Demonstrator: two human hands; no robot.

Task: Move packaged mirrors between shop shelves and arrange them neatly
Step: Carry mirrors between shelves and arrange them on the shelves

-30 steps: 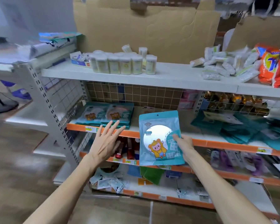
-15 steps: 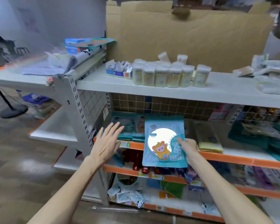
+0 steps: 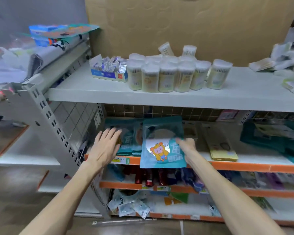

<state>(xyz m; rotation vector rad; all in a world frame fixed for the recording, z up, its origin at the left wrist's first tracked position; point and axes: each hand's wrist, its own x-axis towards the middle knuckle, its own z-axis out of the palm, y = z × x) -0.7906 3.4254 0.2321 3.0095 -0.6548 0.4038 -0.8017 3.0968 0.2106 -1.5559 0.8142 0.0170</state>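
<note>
Placement unfinished: right hand (image 3: 185,146) pinches the teal plastic-packaged round mirror (image 3: 161,145) over the orange-fronted middle shelf (image 3: 244,167), beside the stack of matching teal packs (image 3: 126,143) where the straight-fingered left hand (image 3: 105,146) hovers; setting down and squaring remain.

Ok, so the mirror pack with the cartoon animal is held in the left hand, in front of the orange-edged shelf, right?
Not quite. The head view shows the right hand gripping the mirror pack by its right edge, in front of the orange-edged shelf. The left hand is open and holds nothing, its fingers spread by the stacked teal packs on that shelf.
</note>
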